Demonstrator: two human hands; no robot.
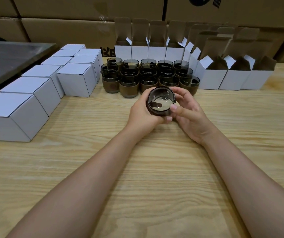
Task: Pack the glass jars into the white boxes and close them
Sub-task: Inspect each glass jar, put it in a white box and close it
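While both hands are wrapped round one dark glass jar (161, 102) pretty much dead centre over the table (155, 177), everything else is parked around it. The left hand (143, 115) cups the jar from the 9 o'clock side with its fingers curled underneath. The right hand (191, 115) grips it from 3 o'clock, thumb pressed on the near rim and fingers hooked round the far side. The jar's tipped toward the camera so you look right down its mouth, and honestly I can't tell if its base touches the wood. The table is pale wood with a strong grain running side to side, and both bare forearms come in across it from 6 o'clock. At 12 o'clock from the held jar, just past the fingertips, sits a tight block of more jars (148, 78), smoky glass with brown bands round the lower half. Closed white boxes (35, 93) run in two lines from 9 up to 11 o'clock. Open white boxes (223, 78), flaps standing up and brown inside, line up behind the jars at 12 and carry on round to 2 o'clock. A dark flat slab (9, 57) lies at 10 o'clock beyond the closed ones. The back of the room is a wall of big brown cardboard cartons (69, 30), a few with black print.
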